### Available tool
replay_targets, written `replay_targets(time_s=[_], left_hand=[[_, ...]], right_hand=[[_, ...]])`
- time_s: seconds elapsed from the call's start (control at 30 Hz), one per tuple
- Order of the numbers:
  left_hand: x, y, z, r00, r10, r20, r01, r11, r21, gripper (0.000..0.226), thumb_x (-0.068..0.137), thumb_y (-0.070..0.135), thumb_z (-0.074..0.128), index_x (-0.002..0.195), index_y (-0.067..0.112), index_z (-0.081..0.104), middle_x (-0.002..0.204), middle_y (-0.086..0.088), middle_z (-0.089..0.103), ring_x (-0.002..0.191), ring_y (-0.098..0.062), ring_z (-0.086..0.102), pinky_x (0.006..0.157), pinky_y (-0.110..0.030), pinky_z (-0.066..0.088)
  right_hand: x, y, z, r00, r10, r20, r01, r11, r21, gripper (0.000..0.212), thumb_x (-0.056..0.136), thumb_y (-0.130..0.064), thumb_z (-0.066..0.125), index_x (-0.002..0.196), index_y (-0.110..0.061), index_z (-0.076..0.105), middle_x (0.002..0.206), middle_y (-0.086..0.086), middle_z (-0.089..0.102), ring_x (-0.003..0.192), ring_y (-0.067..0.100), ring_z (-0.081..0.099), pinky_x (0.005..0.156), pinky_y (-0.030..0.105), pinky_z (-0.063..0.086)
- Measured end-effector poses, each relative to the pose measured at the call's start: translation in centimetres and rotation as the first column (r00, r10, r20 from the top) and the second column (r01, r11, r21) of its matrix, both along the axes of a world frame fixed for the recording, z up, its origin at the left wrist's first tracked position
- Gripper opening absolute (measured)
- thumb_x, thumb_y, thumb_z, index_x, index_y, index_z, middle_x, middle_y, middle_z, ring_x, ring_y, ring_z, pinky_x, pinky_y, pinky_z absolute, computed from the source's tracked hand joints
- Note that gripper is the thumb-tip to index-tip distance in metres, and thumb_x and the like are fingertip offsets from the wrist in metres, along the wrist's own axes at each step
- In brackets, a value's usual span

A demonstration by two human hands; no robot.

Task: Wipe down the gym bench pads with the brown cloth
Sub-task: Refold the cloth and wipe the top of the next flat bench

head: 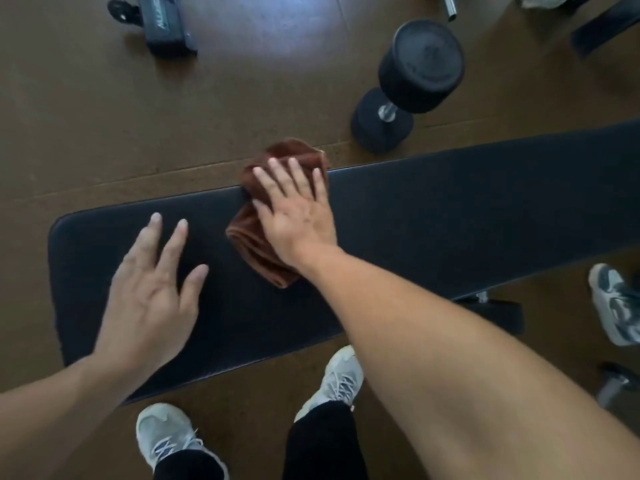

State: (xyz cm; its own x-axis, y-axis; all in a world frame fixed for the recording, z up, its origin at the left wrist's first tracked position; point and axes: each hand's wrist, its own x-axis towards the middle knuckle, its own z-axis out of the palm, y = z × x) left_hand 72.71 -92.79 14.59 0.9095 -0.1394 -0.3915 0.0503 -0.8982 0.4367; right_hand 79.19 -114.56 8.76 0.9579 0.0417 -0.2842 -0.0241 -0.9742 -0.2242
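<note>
Only lettering I can spot is white print on the dark blue-grey gear piece [165, 24] lying on the floor, way past the left hand [152, 289], up top. It's upside down and too blurry to read.

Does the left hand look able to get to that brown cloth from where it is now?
Probably yes. The left hand is spread open over the bench pad, just beside the brown cloth, with only bare pad between them. The right hand presses flat on the cloth, covering much of it, but the near edge is exposed.
</note>
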Motion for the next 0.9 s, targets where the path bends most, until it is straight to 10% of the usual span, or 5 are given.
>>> replay_targets(time_s=[0.17, 0.33, 0.57, 0.9], left_hand=[[3.8, -14.1, -1.1, 0.95, -0.23, -0.211, 0.259, 0.958, 0.12, 0.132, 0.071, 0.079, 0.067, 0.154, 0.038, -0.028, 0.158, 0.004, -0.043, 0.147, -0.023, -0.037, 0.118, -0.066, -0.006], [5.9, -20.9, -1.9, 0.849, -0.109, -0.517, 0.237, 0.953, 0.188, 0.177, 0.036, 0.079, 0.085, 0.132, 0.032, -0.057, 0.131, -0.007, -0.069, 0.125, -0.037, -0.06, 0.107, -0.073, -0.023], [5.9, -21.4, -1.3, 0.819, -0.069, -0.57, 0.235, 0.946, 0.222, 0.18, 0.032, 0.079, 0.086, 0.13, 0.031, -0.058, 0.131, -0.007, -0.069, 0.123, -0.036, -0.062, 0.108, -0.072, -0.023], [5.9, -20.9, -0.9, 0.818, -0.115, -0.563, 0.242, 0.958, 0.155, 0.175, 0.038, 0.08, 0.084, 0.133, 0.031, -0.055, 0.132, -0.009, -0.068, 0.122, -0.036, -0.063, 0.107, -0.073, -0.023]], right_hand=[[-0.1, -20.7, 0.4, 0.94, -0.341, 0.019, 0.341, 0.933, -0.113, 0.056, 0.111, -0.047, 0.021, 0.166, -0.033, 0.017, 0.175, -0.009, 0.007, 0.161, 0.017, -0.001, 0.13, 0.048, -0.003], [-1.4, -31.5, 0.7, 0.877, -0.478, 0.044, 0.479, 0.869, -0.124, 0.059, 0.112, -0.045, 0.02, 0.167, -0.026, 0.011, 0.176, -0.005, 0.004, 0.161, 0.021, -0.005, 0.131, 0.049, 0.0], [0.1, -25.0, -0.2, 0.829, -0.537, 0.155, 0.552, 0.83, -0.077, 0.059, 0.104, -0.039, 0.037, 0.162, -0.024, 0.033, 0.173, -0.001, 0.019, 0.162, 0.026, 0.006, 0.13, 0.053, 0.002], [0.7, -11.9, 0.3, 0.991, -0.113, 0.077, 0.108, 0.993, 0.055, 0.057, 0.105, -0.052, 0.033, 0.153, -0.025, 0.045, 0.167, 0.0, 0.034, 0.16, 0.022, 0.013, 0.13, 0.048, -0.004]])
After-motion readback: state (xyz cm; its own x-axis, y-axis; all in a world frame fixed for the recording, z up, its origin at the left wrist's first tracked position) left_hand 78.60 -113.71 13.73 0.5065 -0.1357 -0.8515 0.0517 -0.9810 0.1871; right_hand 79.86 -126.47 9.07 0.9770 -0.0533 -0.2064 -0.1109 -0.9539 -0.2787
